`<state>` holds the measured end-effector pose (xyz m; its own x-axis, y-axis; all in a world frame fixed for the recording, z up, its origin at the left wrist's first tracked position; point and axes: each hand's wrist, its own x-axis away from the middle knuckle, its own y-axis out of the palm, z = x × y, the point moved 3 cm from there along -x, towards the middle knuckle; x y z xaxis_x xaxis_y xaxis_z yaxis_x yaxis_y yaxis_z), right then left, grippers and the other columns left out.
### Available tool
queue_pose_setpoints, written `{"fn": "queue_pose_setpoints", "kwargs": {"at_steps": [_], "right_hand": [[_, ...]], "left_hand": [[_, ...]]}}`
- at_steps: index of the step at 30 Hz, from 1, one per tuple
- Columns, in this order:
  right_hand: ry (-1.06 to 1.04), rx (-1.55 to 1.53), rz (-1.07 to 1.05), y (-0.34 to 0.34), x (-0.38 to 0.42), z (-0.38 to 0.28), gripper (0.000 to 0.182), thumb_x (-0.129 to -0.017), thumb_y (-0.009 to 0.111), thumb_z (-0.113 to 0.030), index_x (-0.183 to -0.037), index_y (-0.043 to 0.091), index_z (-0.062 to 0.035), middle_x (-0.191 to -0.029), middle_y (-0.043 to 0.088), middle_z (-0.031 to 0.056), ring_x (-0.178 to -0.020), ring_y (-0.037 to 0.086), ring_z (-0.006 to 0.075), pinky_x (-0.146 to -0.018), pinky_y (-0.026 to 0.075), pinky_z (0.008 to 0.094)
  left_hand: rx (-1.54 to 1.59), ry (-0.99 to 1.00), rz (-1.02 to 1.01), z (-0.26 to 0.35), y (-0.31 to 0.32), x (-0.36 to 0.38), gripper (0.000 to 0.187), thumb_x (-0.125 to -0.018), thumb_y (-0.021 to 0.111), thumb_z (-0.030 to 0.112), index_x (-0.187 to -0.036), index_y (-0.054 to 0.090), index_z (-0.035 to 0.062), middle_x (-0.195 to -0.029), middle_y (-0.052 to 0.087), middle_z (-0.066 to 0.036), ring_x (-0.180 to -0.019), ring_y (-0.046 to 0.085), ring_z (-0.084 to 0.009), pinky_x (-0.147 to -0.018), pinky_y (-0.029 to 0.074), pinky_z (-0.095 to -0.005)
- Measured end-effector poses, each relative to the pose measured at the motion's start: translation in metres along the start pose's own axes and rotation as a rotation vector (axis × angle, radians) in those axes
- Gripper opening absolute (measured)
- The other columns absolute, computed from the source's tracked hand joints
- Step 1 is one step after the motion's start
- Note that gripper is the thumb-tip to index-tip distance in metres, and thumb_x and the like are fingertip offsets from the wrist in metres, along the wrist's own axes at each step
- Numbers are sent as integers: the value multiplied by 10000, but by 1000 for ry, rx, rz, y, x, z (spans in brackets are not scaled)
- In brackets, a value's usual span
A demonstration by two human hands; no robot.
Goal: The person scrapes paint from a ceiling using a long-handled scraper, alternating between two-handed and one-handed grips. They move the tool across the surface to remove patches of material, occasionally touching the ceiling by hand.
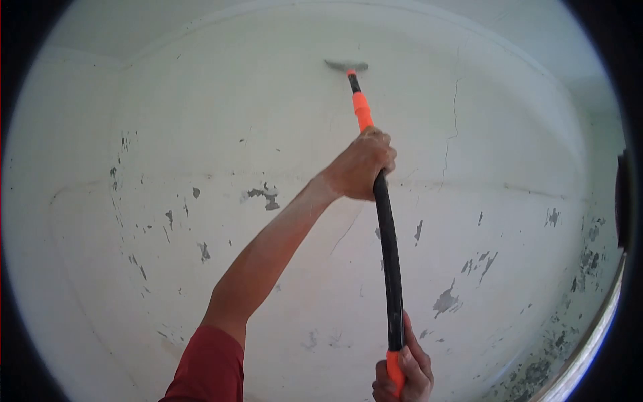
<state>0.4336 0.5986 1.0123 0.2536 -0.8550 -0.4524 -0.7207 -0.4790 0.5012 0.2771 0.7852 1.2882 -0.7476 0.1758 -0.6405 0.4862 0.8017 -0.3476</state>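
A long-handled scraper (388,254) with a black and orange pole runs up the middle of the view. Its wide grey blade (349,66) lies at the pale wall (221,120), high up near the top. My left hand (364,164) wraps round the upper pole, just below an orange collar, with the arm stretched up out of a red sleeve (211,365). Lower down, my right hand (416,372) grips the orange end of the handle, its index finger laid along the black part.
Grey patches of bare surface (445,301) show through flaked paint over the lower wall. A thin crack (455,117) runs down at the upper right. The ceiling (120,27) curves across the top, and a dark object (623,201) stands at the right edge.
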Motion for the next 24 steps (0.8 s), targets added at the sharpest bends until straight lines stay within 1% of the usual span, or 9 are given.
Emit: {"fn": "queue_pose_setpoints", "kwargs": {"at_steps": [1, 2, 7, 9, 12, 17, 19, 22, 24], "right_hand": [[-43, -10, -33, -2, 2, 1, 571, -1099, 476, -228, -1614, 316, -41, -535, 409, -30, -337, 338, 53, -291, 289, 211], [77, 48, 106, -11, -2, 8, 603, -1092, 429, -260, -1657, 237, -170, -521, 327, 23, -308, 243, 95, -277, 244, 263], [14, -27, -8, 4, -27, -10, 609, -1092, 426, -247, -1653, 229, -115, -519, 337, 27, -297, 241, 94, -271, 249, 265], [-76, -8, -42, 1, -20, -1, 546, -1104, 477, -222, -1600, 343, -37, -543, 404, -27, -347, 342, 64, -297, 292, 224], [74, 28, 119, -2, -5, 3, 601, -1097, 414, -239, -1651, 226, -102, -519, 336, 23, -290, 237, 91, -259, 252, 268], [-2, 15, 5, 13, -41, -20, 599, -1089, 417, -242, -1648, 247, -109, -520, 335, 11, -304, 257, 75, -271, 234, 259], [56, 47, 132, 18, -30, -16, 600, -1083, 412, -235, -1647, 251, -110, -518, 329, 12, -309, 256, 79, -275, 228, 258], [39, 21, 66, 16, -13, -10, 591, -1094, 394, -249, -1646, 246, -97, -515, 323, 6, -309, 244, 84, -273, 228, 262], [47, 17, 80, 9, -23, -9, 587, -1099, 387, -250, -1645, 244, -92, -515, 322, 3, -308, 242, 85, -273, 227, 262]], "left_hand": [[29, 9, 15, -1, -1, 0, 232, -553, 589, 58, -519, 359, 74, -573, 428, -51, -706, 485, -250, -853, 420, -375], [68, 9, 28, 1, 0, 3, 238, -553, 595, 54, -521, 360, 74, -572, 428, -50, -705, 483, -248, -853, 419, -375], [40, -72, -51, -26, -7, -13, 236, -561, 592, 51, -524, 361, 81, -575, 422, -50, -718, 489, -258, -853, 426, -385], [20, -4, 17, -12, -6, -6, 247, -566, 598, 56, -525, 356, 80, -580, 430, -51, -715, 480, -260, -851, 428, -386], [66, -8, -10, -3, -5, 1, 237, -573, 602, 56, -537, 368, 77, -585, 442, -55, -719, 482, -265, -842, 428, -385], [1, -50, -32, -39, -16, -22, 251, -564, 607, 51, -542, 358, 69, -584, 437, -59, -717, 485, -248, -832, 427, -386], [15, -24, 7, -29, -15, -17, 265, -560, 603, 43, -539, 341, 67, -580, 430, -58, -707, 472, -240, -832, 425, -378], [60, -51, -78, -9, -8, -4, 254, -563, 606, 39, -549, 353, 61, -582, 435, -62, -719, 478, -239, -830, 424, -377], [4, -8, -13, -30, -7, -12, 254, -563, 604, 38, -546, 351, 62, -585, 438, -60, -726, 483, -242, -833, 424, -379]]}}
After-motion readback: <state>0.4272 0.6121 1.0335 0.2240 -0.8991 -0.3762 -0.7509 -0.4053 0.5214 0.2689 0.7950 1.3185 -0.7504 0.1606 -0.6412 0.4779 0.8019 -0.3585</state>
